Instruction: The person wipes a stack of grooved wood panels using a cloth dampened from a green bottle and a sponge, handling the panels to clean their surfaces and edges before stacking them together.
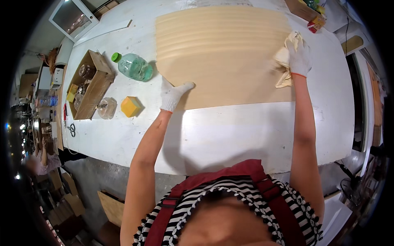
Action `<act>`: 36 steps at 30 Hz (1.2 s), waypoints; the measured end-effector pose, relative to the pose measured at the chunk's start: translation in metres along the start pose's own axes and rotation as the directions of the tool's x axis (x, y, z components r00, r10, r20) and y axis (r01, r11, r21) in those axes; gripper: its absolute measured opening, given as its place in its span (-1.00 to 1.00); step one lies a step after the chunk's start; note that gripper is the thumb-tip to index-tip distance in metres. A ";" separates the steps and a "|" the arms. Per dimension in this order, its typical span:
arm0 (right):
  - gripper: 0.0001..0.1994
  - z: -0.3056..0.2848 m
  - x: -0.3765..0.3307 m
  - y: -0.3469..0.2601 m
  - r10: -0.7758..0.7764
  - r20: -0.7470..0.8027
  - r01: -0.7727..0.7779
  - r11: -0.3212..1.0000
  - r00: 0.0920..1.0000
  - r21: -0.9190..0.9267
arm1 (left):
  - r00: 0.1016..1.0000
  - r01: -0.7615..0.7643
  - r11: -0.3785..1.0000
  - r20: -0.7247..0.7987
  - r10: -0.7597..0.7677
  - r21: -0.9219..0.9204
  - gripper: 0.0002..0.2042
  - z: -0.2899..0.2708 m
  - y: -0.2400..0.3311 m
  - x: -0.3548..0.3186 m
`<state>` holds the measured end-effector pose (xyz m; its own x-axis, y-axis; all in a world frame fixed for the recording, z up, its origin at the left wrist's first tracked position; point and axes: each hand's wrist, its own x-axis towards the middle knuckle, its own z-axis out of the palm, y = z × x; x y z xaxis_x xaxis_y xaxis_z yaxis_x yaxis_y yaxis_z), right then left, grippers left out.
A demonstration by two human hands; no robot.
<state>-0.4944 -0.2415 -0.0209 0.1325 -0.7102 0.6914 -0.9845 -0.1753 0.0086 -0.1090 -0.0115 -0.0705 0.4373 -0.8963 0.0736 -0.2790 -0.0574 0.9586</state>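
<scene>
A broad, pale wood sheet [230,69] with a wavy grain lies flat on the white table. My left hand [171,94], in a white knit glove with an orange cuff, grips its near left edge. The thumb rests on top of the sheet; the fingers at the edge are partly hidden. At the sheet's right edge, my right hand [300,59], gloved the same way, is closed on a crumpled cream cloth [282,61]. The cloth presses against the sheet and hangs a little past its side; part of it is blurred.
Left of the sheet are a green-capped bottle [133,67] lying on its side, a yellow sponge [130,107], a clear plastic container [106,108], an open cardboard box [91,84] of small items and scissors [72,130]. A red packet [315,25] lies at the far right of the white table [238,131].
</scene>
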 end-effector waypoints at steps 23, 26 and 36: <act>-0.65 -0.012 0.032 0.126 0.325 0.162 -0.336 0.941 0.932 0.046 | 0.999 -0.026 0.991 0.018 0.028 -0.135 -0.31 0.006 0.016 0.007; -0.65 -0.025 0.024 0.085 0.225 0.192 -0.276 0.912 0.955 0.303 | 0.997 -0.061 0.998 0.048 0.061 0.001 -0.31 0.000 0.004 0.001; -0.81 -0.025 0.001 -0.187 -0.547 -0.169 0.497 0.534 0.820 0.684 | 0.999 0.004 0.998 0.044 -0.001 -0.065 -0.29 0.011 0.004 0.003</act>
<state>-0.3134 -0.1930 -0.0037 0.6277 -0.3716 0.6840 -0.3816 -0.9128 -0.1456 -0.1177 -0.0189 -0.0697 0.3996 -0.9147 0.0602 -0.2213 -0.0326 0.9747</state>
